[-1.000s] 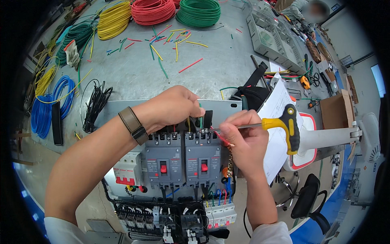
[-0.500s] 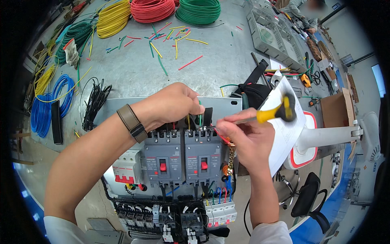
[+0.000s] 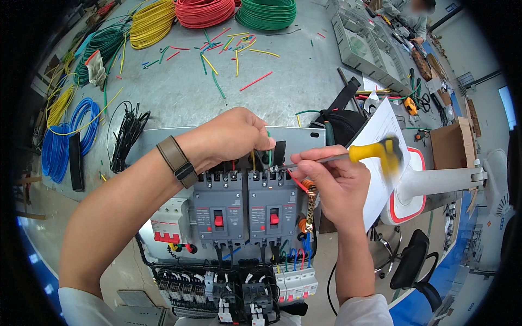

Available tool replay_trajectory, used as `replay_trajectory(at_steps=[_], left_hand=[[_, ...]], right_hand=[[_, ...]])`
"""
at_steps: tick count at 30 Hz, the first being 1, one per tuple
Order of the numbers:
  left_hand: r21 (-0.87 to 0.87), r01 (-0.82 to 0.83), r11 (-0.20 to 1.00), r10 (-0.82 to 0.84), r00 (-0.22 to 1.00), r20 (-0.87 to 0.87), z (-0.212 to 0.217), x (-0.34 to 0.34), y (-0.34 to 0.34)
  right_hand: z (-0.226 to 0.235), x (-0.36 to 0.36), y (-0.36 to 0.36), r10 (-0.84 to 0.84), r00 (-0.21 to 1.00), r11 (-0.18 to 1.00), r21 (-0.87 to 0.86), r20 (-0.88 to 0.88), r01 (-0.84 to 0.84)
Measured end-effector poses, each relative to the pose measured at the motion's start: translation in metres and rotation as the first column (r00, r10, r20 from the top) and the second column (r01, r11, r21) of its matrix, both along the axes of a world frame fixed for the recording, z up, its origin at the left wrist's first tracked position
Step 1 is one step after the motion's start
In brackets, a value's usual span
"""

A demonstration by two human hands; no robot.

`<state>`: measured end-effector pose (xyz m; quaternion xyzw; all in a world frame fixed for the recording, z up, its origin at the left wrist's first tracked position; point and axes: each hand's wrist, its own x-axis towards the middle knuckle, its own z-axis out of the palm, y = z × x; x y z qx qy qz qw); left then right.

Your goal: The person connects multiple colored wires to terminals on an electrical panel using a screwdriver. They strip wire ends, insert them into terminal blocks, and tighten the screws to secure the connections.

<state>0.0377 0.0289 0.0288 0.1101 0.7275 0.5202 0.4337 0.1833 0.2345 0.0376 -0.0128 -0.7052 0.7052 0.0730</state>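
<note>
Nearest of all, two pale sleeves point(image 3: 361, 311) at the lower edge, and between them a row of dark contactors point(image 3: 217, 293) across the panel, with small white breakers point(image 3: 296, 285) to their right. Up a step, and here are two grey breakers point(image 3: 219, 204) side by side, one red toggle apiece, with one white breaker block point(image 3: 169, 221) on their left.

Now the hands! The left hand point(image 3: 239, 133), one brown wristband point(image 3: 176, 161) behind it, has thumb and forefinger pinched together on one green wire point(image 3: 270, 157), right above the top terminals of the right-hand grey breaker. The right hand point(image 3: 340, 187) is closed too, fingers wrapped on the shaft of one screwdriver point(image 3: 367, 152); its yellow-and-black handle juts out past the knuckles, the far end blurred, and the tip is in at that same breaker's top terminals, just below the green wire. A red wire point(image 3: 299, 183) runs close by those fingers; whether they grip it, I cannot tell.

Beyond, one sheet of paper point(image 3: 379, 176) to the right, one bundle of black wires point(image 3: 128, 138) to the left. Further out, coloured offcuts point(image 3: 215, 65), too jumbled to count, and at the back one big yellow coil point(image 3: 149, 24), one red coil point(image 3: 201, 13) in full view and one bright green coil point(image 3: 266, 13).
</note>
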Motion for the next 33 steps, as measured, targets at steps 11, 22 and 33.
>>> replay_trajectory(at_steps=[11, 22, 33], left_hand=[[0.020, -0.008, 1.000, 0.007, 0.999, 0.032, -0.005, -0.001, 0.000], [-0.013, -0.010, 1.000, 0.011, 1.000, 0.024, 0.001, 0.001, 0.002], [-0.004, 0.005, 1.000, -0.005, 1.000, -0.015, 0.000, 0.000, 0.002]], right_hand=[[0.010, -0.002, 0.014, 0.183, 0.982, 0.983, 0.012, 0.045, -0.183], [0.005, -0.007, -0.008, -0.077, 0.997, 0.989, 0.126, 0.025, 0.073], [0.005, 0.001, 0.002, -0.009, 1.000, 0.982, 0.187, 0.017, 0.006]])
